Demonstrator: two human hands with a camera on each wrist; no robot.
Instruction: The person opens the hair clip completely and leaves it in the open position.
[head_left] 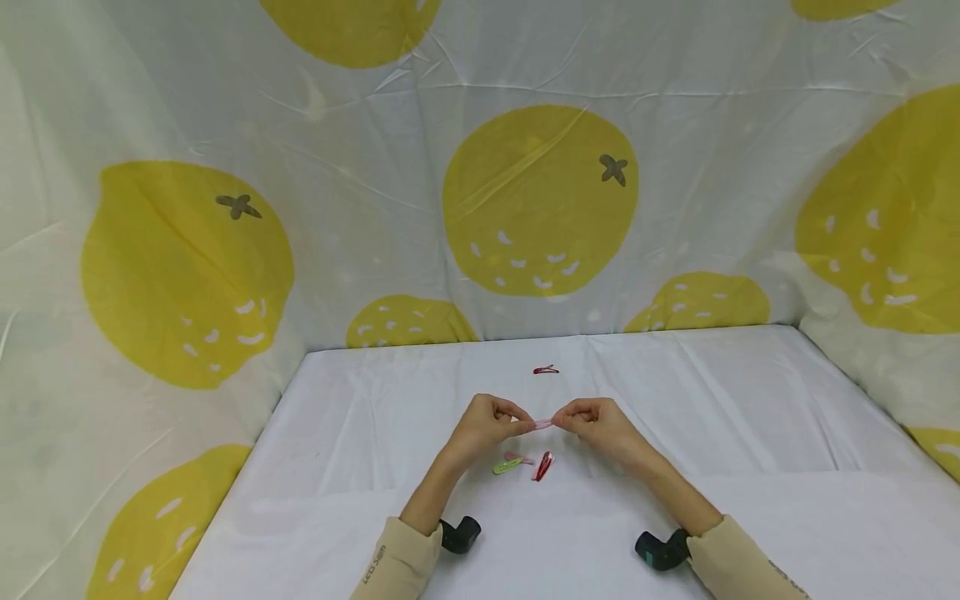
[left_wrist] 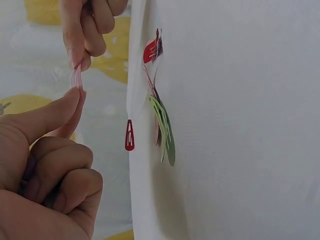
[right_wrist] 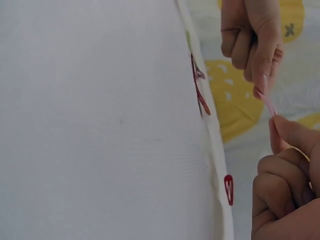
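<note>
A pink snap hair clip (head_left: 543,424) is held in the air over the table, one end in each hand. My left hand (head_left: 486,427) pinches its left end between thumb and forefinger. The right end is pinched the same way by my right hand (head_left: 598,427). Fingertips cover both ends of the clip, so only its middle shows in the left wrist view. Below the hands lie a green hair clip (head_left: 507,466), a pink one (head_left: 517,457) partly behind it, and a red hair clip (head_left: 545,463).
Farther back on the white-covered table (head_left: 360,433) lies another red hair clip (head_left: 546,369). A white curtain with yellow fruit prints (head_left: 540,200) hangs behind the table and along its sides. Dark devices (head_left: 461,534) are strapped at both wrists.
</note>
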